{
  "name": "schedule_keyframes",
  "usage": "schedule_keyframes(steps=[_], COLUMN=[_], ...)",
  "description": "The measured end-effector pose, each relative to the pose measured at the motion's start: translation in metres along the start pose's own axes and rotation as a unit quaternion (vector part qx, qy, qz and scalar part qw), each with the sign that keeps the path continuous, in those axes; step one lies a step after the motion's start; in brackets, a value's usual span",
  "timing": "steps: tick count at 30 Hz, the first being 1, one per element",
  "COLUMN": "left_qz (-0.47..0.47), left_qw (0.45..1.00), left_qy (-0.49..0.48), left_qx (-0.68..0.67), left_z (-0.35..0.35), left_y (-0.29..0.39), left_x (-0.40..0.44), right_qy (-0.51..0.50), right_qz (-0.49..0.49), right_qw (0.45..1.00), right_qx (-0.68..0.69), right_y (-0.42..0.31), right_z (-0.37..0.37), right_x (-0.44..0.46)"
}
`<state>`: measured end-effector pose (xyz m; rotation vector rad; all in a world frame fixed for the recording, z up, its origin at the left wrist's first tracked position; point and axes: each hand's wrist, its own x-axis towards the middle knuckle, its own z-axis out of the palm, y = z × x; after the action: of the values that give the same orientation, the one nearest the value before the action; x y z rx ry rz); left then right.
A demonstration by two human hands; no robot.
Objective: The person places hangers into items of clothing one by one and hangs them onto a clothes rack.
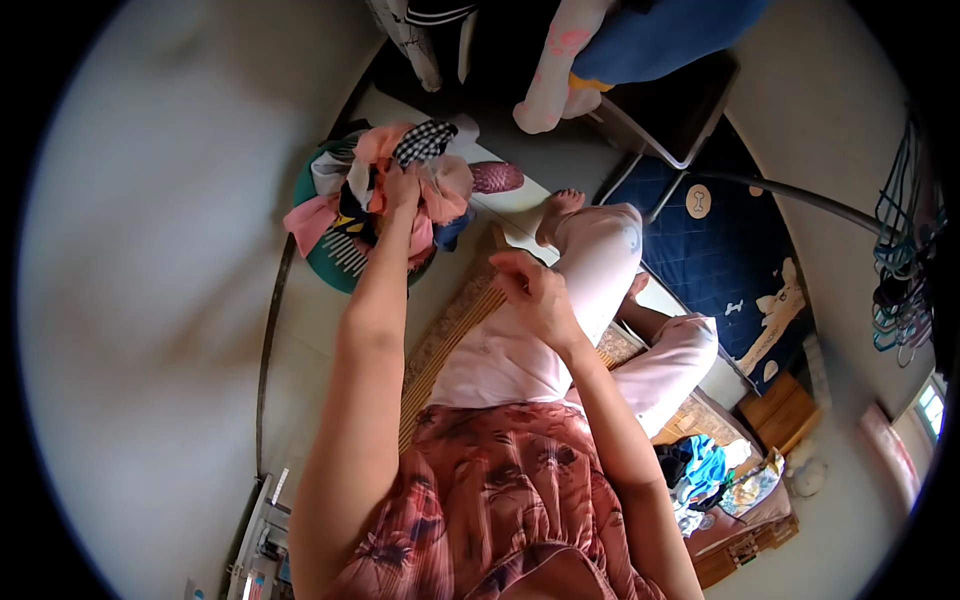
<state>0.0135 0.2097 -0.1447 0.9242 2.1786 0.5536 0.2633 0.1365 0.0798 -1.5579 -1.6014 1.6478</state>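
My left hand [402, 188] reaches into a heap of clothes in a green slatted basket [318, 262]. Its fingers are closed on a pink garment [440, 188], and the fingertips are partly hidden in the fabric. A black-and-white checked cloth [424, 142] lies just beyond that hand. Another pink cloth [311, 222] hangs over the basket's left rim. My right hand [540, 298] is above my lap, in front of my light pink trousers, with loosely bent fingers and nothing visible in it.
A dark red patterned slipper [497, 177] lies on the floor right of the basket. A navy quilted mat [715, 235] lies farther right. Hangers [897, 285] hang at the far right. More clothes [705, 475] are piled at lower right. Mannequin-like legs [553, 75] show at the top.
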Motion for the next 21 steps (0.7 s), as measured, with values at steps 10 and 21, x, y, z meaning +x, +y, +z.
schedule_keyframes(steps=[10,21], left_qz=[-0.006,0.183], left_qw=[0.979,0.959], left_qy=[-0.014,0.098], left_qx=[-0.206,-0.193], left_z=[-0.077,-0.128], left_y=[-0.055,0.078], left_x=[-0.082,-0.212], right_qy=[0.007,0.016], right_qz=[0.003,-0.063], right_qw=[0.999,0.997], right_qx=[0.052,0.044], right_y=[-0.006,-0.032], right_z=[-0.016,-0.005], right_x=[-0.015,-0.046])
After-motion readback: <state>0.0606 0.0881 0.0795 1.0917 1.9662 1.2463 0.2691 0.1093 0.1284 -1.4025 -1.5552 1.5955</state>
